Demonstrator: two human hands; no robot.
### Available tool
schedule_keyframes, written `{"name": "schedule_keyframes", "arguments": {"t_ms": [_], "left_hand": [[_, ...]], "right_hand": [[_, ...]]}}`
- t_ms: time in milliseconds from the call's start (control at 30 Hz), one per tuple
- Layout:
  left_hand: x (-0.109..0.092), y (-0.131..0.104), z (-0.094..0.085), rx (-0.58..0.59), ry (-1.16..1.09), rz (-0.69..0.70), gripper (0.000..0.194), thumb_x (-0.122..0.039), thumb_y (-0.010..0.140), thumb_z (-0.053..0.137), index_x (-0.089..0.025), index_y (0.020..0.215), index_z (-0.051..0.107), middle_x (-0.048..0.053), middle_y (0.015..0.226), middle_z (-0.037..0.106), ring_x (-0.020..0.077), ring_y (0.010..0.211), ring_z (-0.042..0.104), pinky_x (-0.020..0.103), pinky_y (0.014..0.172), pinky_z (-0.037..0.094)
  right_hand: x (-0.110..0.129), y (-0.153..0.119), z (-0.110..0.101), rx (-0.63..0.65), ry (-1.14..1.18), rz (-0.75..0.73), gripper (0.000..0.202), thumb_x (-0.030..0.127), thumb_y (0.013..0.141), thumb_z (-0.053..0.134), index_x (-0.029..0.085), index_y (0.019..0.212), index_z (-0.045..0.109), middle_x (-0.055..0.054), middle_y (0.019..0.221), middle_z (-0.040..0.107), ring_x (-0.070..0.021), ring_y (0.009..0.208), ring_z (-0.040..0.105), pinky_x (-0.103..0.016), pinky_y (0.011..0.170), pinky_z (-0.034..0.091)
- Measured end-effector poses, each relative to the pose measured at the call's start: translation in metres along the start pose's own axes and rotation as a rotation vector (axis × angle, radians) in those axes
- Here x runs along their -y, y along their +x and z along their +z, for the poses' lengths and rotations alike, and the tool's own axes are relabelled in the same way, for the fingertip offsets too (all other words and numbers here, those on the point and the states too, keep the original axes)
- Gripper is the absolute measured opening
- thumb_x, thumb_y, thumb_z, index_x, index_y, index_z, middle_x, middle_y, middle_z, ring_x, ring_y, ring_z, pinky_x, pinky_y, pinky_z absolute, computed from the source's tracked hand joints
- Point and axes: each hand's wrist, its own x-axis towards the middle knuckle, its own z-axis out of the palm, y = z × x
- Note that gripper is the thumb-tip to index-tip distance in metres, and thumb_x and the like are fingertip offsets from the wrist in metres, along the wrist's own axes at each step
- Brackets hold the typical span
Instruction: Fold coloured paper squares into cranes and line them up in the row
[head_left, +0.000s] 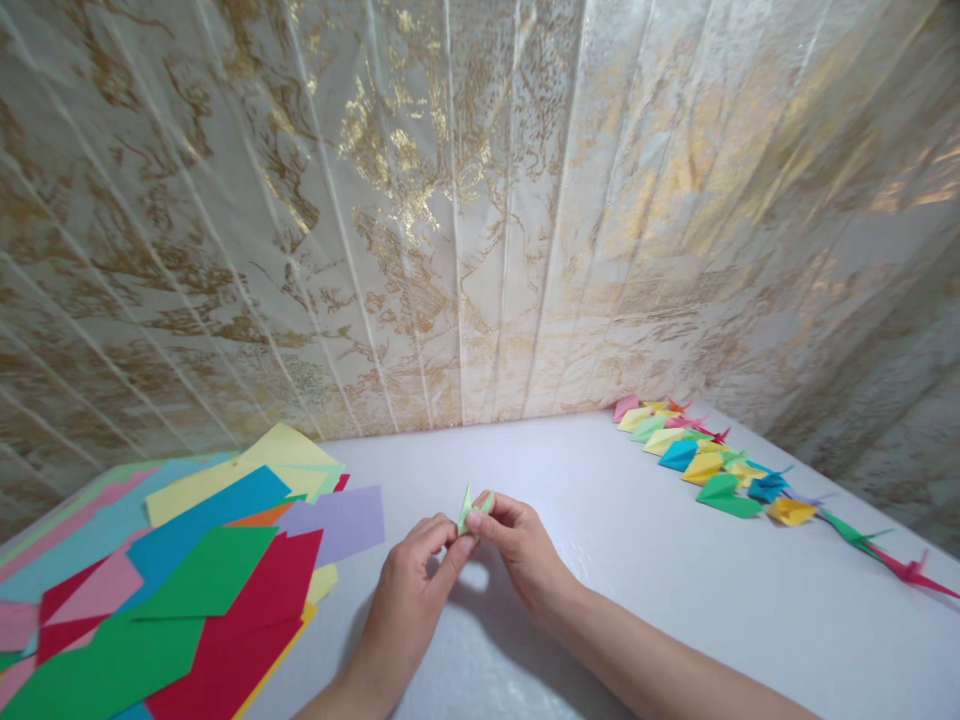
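Near the middle of the white table, a small folded piece of pale green paper is held up between both hands. One thin point of it sticks upward. My left hand pinches its lower left part between thumb and forefinger. From the right, my right hand pinches it too, thumb and fingers pressed together, with a pale green tip showing above the fingers. The two thumbs are close together, and the fingers cover much of the folded paper.
Loose coloured sheets overlap at the left, in green, red, blue, yellow, pink and purple. Several folded paper figures form rows along the right edge. Behind the table hangs a white and gold curtain.
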Motion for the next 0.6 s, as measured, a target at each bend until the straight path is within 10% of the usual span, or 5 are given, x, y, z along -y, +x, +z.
{"name": "schedule_keyframes", "arguments": {"t_ms": [600], "left_hand": [[-0.006, -0.005, 0.003, 0.009, -0.062, -0.135, 0.018, -0.040, 0.075, 0.067, -0.022, 0.075, 0.066, -0.002, 0.072, 0.064, 0.0188, 0.072, 0.057, 0.028, 0.072, 0.042]], "right_hand": [[0.001, 0.009, -0.010, -0.180, 0.104, -0.014, 0.043, 0.051, 0.063, 0.087, 0.019, 0.065, 0.059, 0.004, 0.064, 0.052, -0.0131, 0.064, 0.041, -0.028, 0.068, 0.033]]}}
